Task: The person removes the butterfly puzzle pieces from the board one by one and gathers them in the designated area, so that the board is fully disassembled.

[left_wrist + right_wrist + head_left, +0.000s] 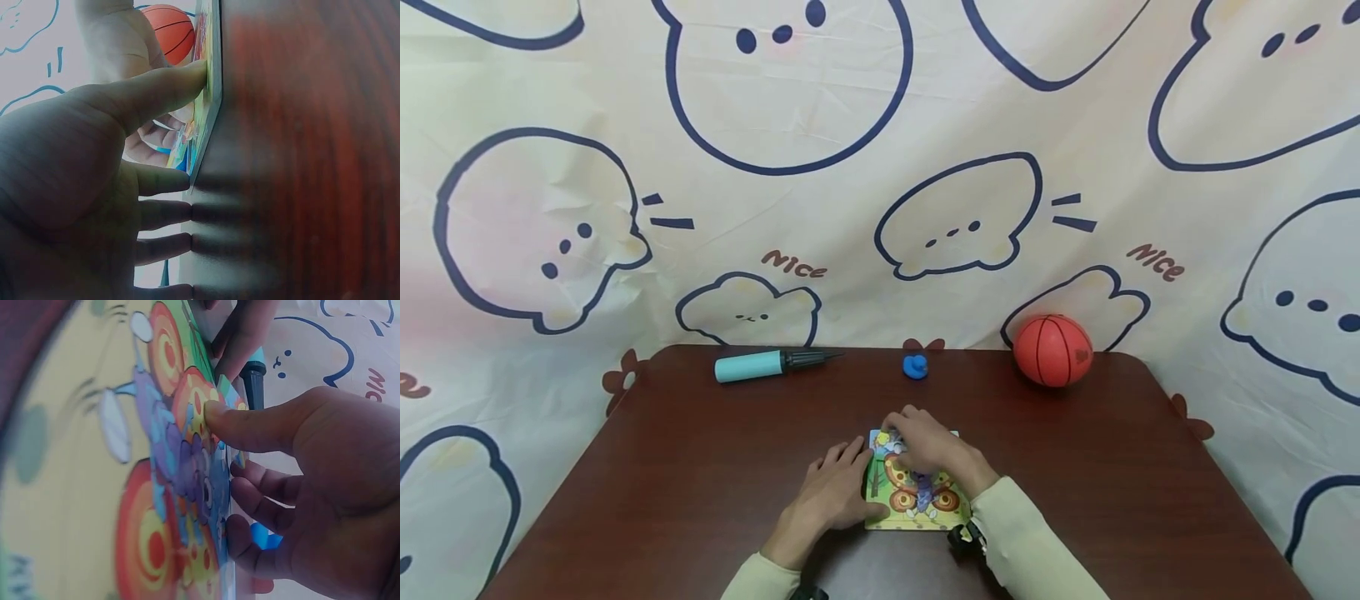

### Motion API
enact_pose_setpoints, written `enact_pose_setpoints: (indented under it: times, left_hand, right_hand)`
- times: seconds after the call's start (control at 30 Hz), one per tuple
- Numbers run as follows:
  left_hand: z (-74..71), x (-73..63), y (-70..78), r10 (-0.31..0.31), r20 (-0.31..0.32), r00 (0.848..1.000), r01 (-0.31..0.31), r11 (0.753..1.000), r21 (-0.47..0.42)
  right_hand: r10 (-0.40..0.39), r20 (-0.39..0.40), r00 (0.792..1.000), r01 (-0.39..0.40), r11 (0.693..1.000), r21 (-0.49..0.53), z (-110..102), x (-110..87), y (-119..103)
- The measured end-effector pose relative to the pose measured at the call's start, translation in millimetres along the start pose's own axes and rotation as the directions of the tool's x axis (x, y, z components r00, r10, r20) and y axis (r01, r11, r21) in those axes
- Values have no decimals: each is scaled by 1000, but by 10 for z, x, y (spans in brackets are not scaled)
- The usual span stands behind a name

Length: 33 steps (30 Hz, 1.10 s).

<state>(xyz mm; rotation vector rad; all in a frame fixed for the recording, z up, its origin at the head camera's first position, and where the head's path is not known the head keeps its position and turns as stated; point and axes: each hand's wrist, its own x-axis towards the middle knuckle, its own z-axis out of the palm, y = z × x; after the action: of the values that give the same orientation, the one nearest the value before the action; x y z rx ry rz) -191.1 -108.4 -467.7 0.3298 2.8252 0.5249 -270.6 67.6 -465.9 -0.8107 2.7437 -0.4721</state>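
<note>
A butterfly jigsaw puzzle (917, 504) in a flat board lies on the table before me. My left hand (831, 492) is at its left side; the thumb (187, 84) rests on the board's near left edge, the straight fingers spread along the side and onto the table. Over the far part of the puzzle is my right hand (928, 442), fingers curled and thumb (231, 422) down at the butterfly's orange wing. It pinches a small colourful puzzle piece (228, 394), tilted up at the board's far left corner and partly hidden by the fingers.
Along the back of the brown table (700, 492) lie a teal and black pen-shaped thing (752, 367), a small blue rubber duck (915, 367) and a red toy basketball (1052, 350). A cartoon-printed cloth (842, 208) hangs right behind the table's far edge.
</note>
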Motion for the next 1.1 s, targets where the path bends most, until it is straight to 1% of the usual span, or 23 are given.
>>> enact_pose_setpoints:
  times: [0.23, 0.43, 0.6, 0.9, 1.1]
  left_hand:
    - [15, 8, -5, 2, 2, 1000, -2, 1000, -5]
    - [25, 14, -7, -5, 0, 1000, 5, 1000, -10]
    - [27, 19, 3, -7, -3, 1000, 7, 1000, -12]
    - [15, 12, 14, -14, -2, 1000, 14, 1000, -3]
    - [29, 21, 18, -16, -9, 1000, 16, 1000, -1]
  right_hand:
    - [-15, -70, 997, 14, 1000, -11, 53, -90, 20]
    - [-34, -134, 990, 28, 998, -50, 95, -112, 59]
    - [-15, -175, 984, 4, 998, -68, 113, -149, 93]
    - [11, -223, 975, -14, 1000, -12, 78, -315, 196]
    - [41, -209, 977, -31, 998, 52, 4, -433, 330]
